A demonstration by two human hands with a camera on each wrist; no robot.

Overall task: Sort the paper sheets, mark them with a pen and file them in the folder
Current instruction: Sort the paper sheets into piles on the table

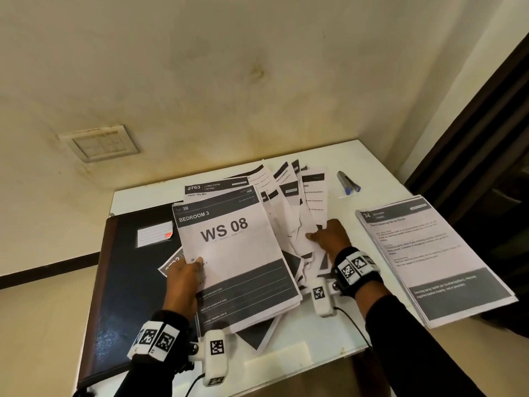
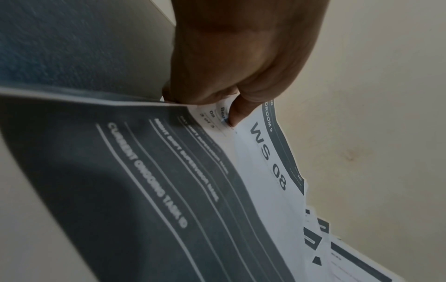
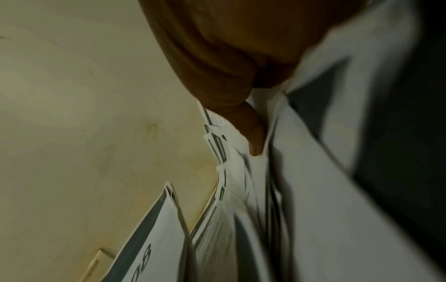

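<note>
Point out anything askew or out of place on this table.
The loose sheets in the middle lie fanned at mixed angles, not squared. The sorted stack on the right juts past the table edge. The left hand holds the WS 08 bundle over the closed folder, with one sheet trapped underneath.

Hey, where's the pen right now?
In the head view the pen lies on the white table at the far right, beyond the right hand, beside the fanned sheets.
</note>
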